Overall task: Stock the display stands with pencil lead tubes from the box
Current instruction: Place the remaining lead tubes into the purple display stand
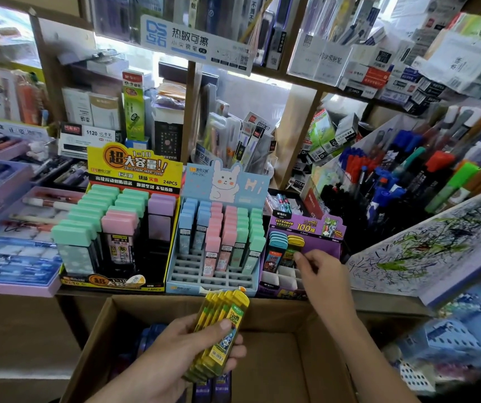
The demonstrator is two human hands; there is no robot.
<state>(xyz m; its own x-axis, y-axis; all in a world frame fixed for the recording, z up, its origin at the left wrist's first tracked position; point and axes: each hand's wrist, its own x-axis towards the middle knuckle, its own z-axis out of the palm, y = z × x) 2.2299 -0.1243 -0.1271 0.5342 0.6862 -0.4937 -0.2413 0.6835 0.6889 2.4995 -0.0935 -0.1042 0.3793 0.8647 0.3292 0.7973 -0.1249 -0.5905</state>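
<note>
My left hand (192, 353) grips a stack of several yellow lead tubes (219, 330) above the open cardboard box (277, 309). Blue tubes (149, 335) lie inside the box at the left. My right hand (320, 269) pinches one yellow tube (290, 253) standing in a slot of the purple display stand (317, 228), which also holds blue-capped tubes (277, 242). Left of it stand a light-blue rabbit stand (219, 257) with blue, pink and green tubes, and a yellow-and-black stand (117, 228) with larger green, pink and purple cases.
Shelves of boxed pens (378, 74) rise behind the stands. A rack of markers and pens (422, 175) leans at the right above a scribbled test sheet (425, 245). Purple trays of pens (15, 228) lie at the left. A blue perforated basket (466, 344) sits lower right.
</note>
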